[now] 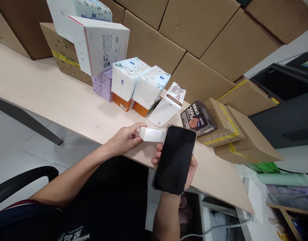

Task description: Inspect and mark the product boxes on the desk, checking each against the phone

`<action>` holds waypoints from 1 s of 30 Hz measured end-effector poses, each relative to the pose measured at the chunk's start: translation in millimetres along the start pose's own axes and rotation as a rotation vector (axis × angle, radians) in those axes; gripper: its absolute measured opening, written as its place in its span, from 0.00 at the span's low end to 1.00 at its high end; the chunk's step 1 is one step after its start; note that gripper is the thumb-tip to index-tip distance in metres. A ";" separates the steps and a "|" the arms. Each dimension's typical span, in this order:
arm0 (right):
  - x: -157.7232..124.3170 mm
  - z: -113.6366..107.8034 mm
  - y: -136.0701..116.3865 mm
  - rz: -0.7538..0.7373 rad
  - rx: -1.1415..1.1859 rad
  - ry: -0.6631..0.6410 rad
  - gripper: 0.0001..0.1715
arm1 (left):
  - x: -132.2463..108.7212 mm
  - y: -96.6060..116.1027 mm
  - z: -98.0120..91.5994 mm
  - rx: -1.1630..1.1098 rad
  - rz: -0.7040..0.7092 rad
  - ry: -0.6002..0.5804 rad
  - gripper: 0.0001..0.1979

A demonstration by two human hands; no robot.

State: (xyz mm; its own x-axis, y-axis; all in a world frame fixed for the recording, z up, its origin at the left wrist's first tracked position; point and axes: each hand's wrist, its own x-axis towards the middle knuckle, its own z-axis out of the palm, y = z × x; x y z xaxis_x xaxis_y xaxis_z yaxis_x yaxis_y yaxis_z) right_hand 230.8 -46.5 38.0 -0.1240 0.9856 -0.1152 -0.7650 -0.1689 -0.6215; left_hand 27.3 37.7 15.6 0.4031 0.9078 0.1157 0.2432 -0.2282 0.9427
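My left hand (126, 139) pinches the left end of a small white box (154, 134) between thumb and fingers, over the front edge of the table. My right hand (191, 169) is wrapped round a smartphone (174, 160) in a clear case, its dark screen facing up at me. The top left corner of the phone hides the right end of the white box. Whether the two touch, I cannot tell. Just behind them stands a white carton with brown lettering (166, 107).
Along the light wooden table (76, 110) stand two tissue packs (152, 82), a large white box (101, 43), a purple box (103, 83), a dark printed box (198, 117) and brown cartons with yellow tape (221, 124). Stacked cardboard boxes (194, 26) form a wall behind. A chair armrest (25, 179) is at left.
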 end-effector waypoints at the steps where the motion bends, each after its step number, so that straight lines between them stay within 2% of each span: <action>1: 0.3 0.1 0.0 0.005 0.006 -0.011 0.34 | 0.1 -0.4 0.0 0.005 0.004 0.002 0.26; 7: -0.2 -1.0 0.3 0.011 0.027 -0.026 0.34 | 0.0 -0.7 0.7 0.020 0.014 0.011 0.25; 18: -7.5 10.0 -7.0 0.007 -0.074 0.162 0.38 | -0.5 -2.4 1.2 -0.019 -0.005 0.003 0.26; 23: -11.2 7.8 -12.6 -0.028 -0.150 0.196 0.42 | 0.2 -2.2 1.9 -0.025 -0.006 0.004 0.26; 25: -18.9 6.3 -20.4 -0.083 -0.192 0.266 0.42 | 0.2 -1.6 1.6 -0.023 -0.002 0.006 0.26; 27: -31.0 3.1 -31.8 -0.186 -0.289 0.391 0.43 | -0.2 -0.9 0.9 -0.017 0.003 0.007 0.25; 30: -53.3 -9.8 -54.0 -0.345 -0.585 0.571 0.44 | -0.9 0.0 0.2 -0.005 0.002 0.008 0.24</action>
State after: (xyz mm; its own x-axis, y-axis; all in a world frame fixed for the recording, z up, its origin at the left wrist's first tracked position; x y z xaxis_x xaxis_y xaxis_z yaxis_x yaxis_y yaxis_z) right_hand 284.9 -90.1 70.1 0.5080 0.8530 -0.1199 -0.2363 0.0041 -0.9717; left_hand 27.1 36.8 15.4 0.3970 0.9099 0.1200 0.2377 -0.2282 0.9441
